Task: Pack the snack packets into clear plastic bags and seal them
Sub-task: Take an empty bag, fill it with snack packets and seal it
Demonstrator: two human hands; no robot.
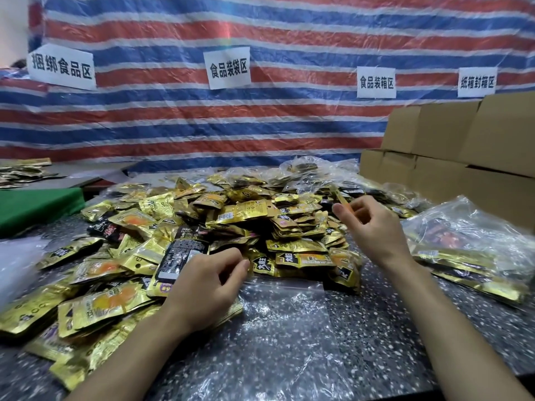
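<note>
Snack packets (246, 215), gold, heaped at 12 o'clock on bench (477, 337); clear plastic bag (283, 311) flat at 6 o'clock. Left hand (208, 285) curled at bag mouth, right hand (376, 230) curled over heap; grips unclear. Risk: limp mouth collapses and packets slide out beside it.

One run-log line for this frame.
phase: packing | left grip: curled at snack packet pile edge, hold unclear | right grip: curled over pile, hold unclear | clear plastic bag: flat, empty

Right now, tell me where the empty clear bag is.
Head view, low centre: the empty bag lies flat on the table, its top edge at the packet pile, just right of the left hand.
</note>
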